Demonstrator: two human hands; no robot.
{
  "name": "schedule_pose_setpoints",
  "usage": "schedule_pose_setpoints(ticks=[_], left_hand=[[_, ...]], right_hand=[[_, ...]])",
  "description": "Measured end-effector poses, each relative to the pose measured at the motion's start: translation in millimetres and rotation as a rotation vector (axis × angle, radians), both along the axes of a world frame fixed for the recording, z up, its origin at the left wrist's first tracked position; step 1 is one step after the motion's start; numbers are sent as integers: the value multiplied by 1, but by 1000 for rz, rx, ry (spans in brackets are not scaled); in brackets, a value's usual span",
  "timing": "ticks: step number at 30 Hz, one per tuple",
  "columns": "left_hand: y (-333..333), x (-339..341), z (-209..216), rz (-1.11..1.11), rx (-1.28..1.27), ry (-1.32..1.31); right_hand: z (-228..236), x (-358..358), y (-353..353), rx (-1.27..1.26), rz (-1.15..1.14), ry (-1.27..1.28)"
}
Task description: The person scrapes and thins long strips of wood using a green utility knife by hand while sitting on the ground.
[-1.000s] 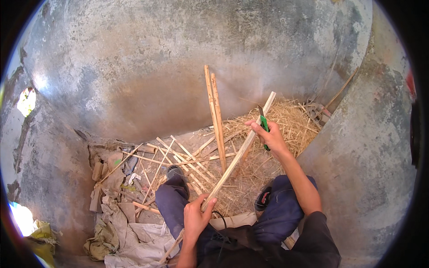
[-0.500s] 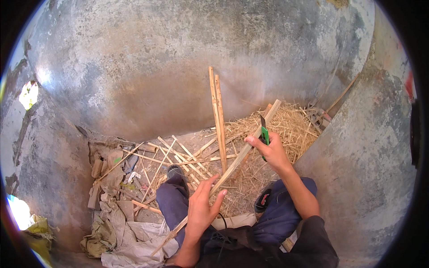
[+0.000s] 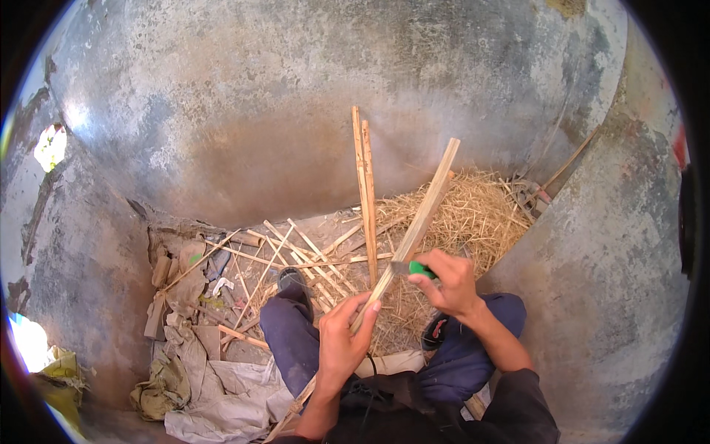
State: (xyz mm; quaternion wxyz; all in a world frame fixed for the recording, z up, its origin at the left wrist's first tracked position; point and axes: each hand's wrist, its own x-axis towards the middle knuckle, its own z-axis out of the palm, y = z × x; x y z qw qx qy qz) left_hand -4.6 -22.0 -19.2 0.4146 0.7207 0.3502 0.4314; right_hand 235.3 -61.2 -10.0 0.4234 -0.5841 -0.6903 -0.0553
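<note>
My left hand point(image 3: 345, 337) is closed round a long, pale wooden strip point(image 3: 425, 211), which slants from my lap up to the right. In my right hand point(image 3: 448, 281) is a green-handled utility knife point(image 3: 419, 269), gripped in a fist. Its blade points left and lies against the strip, a little above the left hand's fingers. The strip's lower end runs behind my left wrist and shows again beside my forearm.
Two upright wooden sticks point(image 3: 364, 192) lean on the grey wall point(image 3: 259, 111). A heap of shavings point(image 3: 477, 211) lies at right, thin strips point(image 3: 296, 255) cross the floor at left. Crumpled cloth point(image 3: 222, 399) and rubble point(image 3: 166, 277) are near the left wall.
My right hand has come down the strip, and the knife has turned from pointing up to lying across the wood. My left fingers have closed round the strip, which now stands steeper.
</note>
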Motion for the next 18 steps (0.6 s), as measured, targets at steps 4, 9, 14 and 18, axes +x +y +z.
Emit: schedule_pose_setpoints(ticks=[4, 9, 14, 18], left_hand=[[-3, 7, 8, 20, 16, -10], [-6, 12, 8, 57, 65, -16], [-6, 12, 5, 33, -10, -56], [-8, 9, 1, 25, -84, -50]], right_hand=[[-3, -19, -6, 68, 0, -90], [1, -27, -8, 86, -34, -108], [7, -20, -3, 107, -77, -76], [9, -11, -1, 101, -94, -67]])
